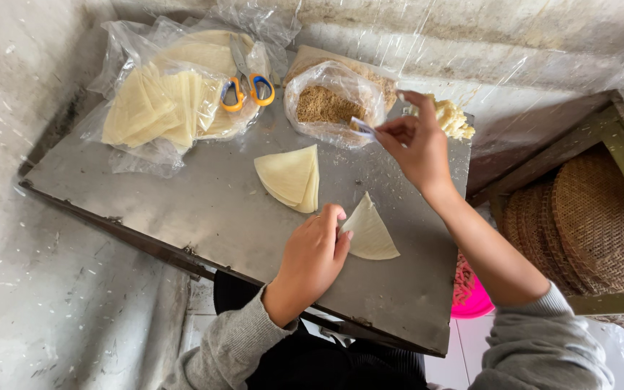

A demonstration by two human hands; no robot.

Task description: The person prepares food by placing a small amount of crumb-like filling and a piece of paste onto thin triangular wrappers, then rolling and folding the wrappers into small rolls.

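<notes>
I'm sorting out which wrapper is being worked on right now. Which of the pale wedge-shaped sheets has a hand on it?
The single wedge sheet nearest the person, pressed by the left hand. The small stack mid-tray and the bagged sheets lie untouched.

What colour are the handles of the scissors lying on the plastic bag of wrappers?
The scissors have one blue handle and one orange handle, seen in the head view.

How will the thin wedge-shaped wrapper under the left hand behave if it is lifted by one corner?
The wrapper looks thin and lies flat, so it probably droops and weighs little. The left hand presses its edge, suggesting it slides easily on the metal board.
</notes>
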